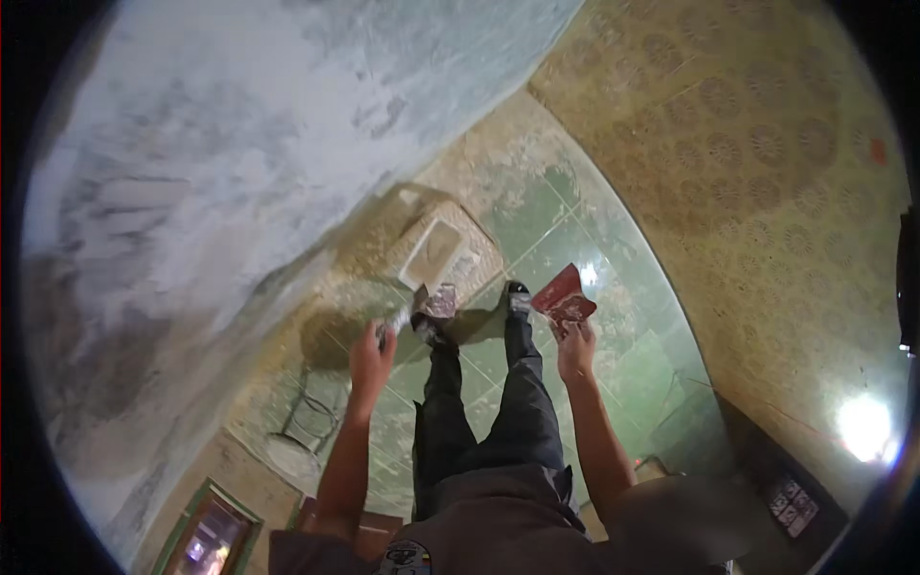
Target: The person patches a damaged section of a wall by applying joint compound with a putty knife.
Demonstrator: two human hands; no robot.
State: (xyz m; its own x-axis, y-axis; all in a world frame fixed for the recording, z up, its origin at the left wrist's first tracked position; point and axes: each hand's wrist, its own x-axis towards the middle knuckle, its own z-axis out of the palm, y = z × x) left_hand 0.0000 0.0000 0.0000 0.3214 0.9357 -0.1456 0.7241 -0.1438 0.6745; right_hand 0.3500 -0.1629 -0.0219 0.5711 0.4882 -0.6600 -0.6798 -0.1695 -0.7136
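Note:
My left hand (370,356) is closed on the handle of what looks like a putty knife (438,301), its wide brownish blade smeared pale and pointing over my left shoe. In my closed right hand (576,353) is a red, bent, plate-like piece (564,296) with whitish smears, its exact kind unclear. Both hands are held apart in front of my legs. Beyond my shoes stands a cream stool (487,251) with a whitish rectangular tray (415,269) on it, holding greyish material.
A patchy white and grey wall (220,144) rises on the left. On the right is a patterned yellowish wall (719,144), with a bright lamp (865,428). The green tiled floor (613,379) is stained with pale residue. A round object with wire loops (305,422) stands at lower left.

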